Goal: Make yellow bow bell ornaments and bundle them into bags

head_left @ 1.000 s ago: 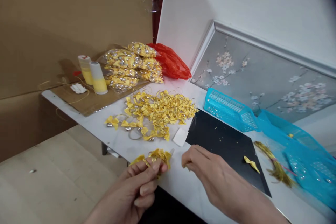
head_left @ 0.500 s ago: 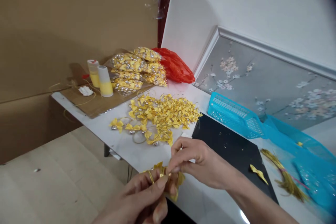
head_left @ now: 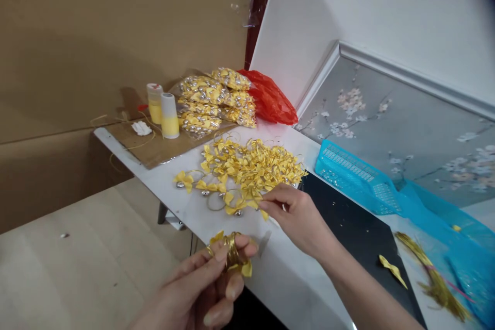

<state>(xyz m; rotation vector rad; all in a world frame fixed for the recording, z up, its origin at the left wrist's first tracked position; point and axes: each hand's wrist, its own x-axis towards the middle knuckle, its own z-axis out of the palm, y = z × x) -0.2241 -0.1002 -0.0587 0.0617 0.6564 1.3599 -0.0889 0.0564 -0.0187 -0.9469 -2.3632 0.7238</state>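
My left hand (head_left: 197,283), low in the head view, is closed around several gold cord loops (head_left: 233,251) with yellow bows (head_left: 246,269) hanging from them. My right hand (head_left: 299,219) reaches forward, thumb and forefinger pinched on a yellow ribbon bow (head_left: 253,204) at the near edge of the heap. That heap of yellow bows (head_left: 251,165) with silver bells and cord loops lies on the white table (head_left: 270,278). One silver bell (head_left: 238,213) shows just left of my right fingertips.
Clear bags of finished bows (head_left: 204,90) are stacked at the back beside a red plastic bag (head_left: 270,98). Two thread cones (head_left: 169,116) stand on cardboard. To the right are a black mat (head_left: 348,227), a loose bow (head_left: 392,270), a cord bundle (head_left: 433,278) and a blue basket (head_left: 356,170).
My right hand has left my left hand and moved up and forward to the heap. My left hand keeps its bunch of loops. The view has shifted slightly left.
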